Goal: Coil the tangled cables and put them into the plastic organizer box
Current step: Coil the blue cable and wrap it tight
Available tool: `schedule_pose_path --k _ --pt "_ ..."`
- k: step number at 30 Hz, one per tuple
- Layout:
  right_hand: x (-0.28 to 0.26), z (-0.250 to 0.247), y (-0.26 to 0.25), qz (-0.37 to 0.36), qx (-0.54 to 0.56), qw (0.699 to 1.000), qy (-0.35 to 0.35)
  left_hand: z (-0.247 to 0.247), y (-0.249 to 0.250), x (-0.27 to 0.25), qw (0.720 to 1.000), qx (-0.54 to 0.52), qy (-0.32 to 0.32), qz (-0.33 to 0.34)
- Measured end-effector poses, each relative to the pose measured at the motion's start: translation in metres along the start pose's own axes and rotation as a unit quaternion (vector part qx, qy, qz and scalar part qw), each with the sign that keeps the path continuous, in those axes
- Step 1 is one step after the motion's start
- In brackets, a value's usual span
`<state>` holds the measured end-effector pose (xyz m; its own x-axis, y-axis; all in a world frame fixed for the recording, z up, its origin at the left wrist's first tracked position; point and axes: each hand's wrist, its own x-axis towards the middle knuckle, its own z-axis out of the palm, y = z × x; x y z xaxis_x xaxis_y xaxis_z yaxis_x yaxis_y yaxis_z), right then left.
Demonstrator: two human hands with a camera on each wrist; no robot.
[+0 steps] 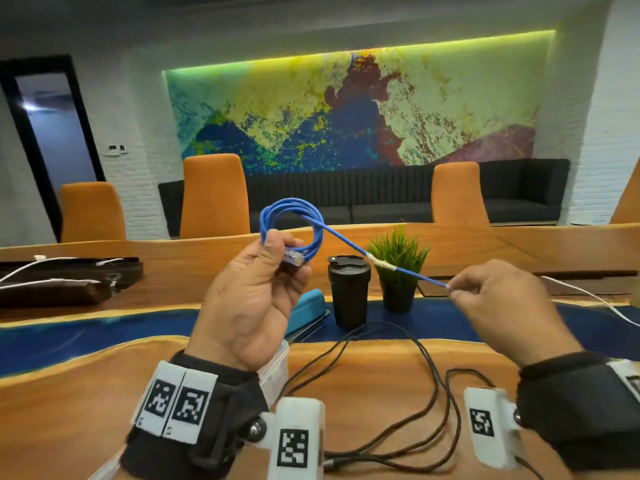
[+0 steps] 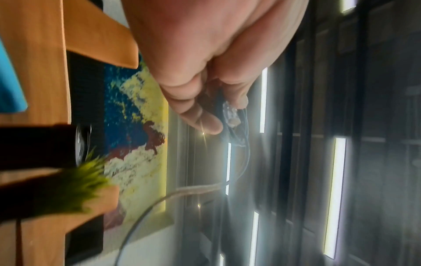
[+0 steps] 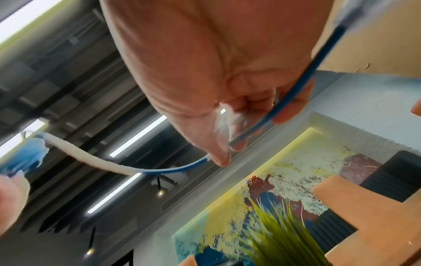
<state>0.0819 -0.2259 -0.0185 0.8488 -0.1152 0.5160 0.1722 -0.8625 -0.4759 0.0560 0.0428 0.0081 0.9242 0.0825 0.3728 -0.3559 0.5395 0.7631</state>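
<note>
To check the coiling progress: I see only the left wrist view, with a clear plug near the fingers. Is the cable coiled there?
Observer: Yes. In the head view the left hand holds the blue cable in several loops.
Operator: Where does the loose part go?
Observer: It runs straight to the right hand, which pinches it just past a white taped section.
Operator: Is there another cable to coil?
Observer: A black cable lies uncoiled on the table.

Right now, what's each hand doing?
Left hand: grips the coiled blue cable.
Right hand: pinches that cable's free end.
</note>
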Motion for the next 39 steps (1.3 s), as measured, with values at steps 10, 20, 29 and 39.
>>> schedule_pose_path --k 10,20,29,39 --pt "-0.008 0.019 -0.021 -0.084 0.202 0.975 0.042 0.032 -0.029 -0.027 0.966 0.037 -0.172 -0.192" --pt "-0.010 -0.014 -0.016 0.100 0.439 0.870 -0.201 0.025 -0.011 -0.017 0.991 0.074 -0.111 -0.015" --pt "-0.039 -0.033 -0.073 -0.085 0.422 0.843 -0.322 0.027 -0.011 -0.021 0.972 0.184 -0.118 0.080" --pt "-0.037 -0.006 -0.073 -0.118 0.280 0.950 -0.069 0.036 -0.016 -0.026 0.990 0.054 -0.123 -0.045"
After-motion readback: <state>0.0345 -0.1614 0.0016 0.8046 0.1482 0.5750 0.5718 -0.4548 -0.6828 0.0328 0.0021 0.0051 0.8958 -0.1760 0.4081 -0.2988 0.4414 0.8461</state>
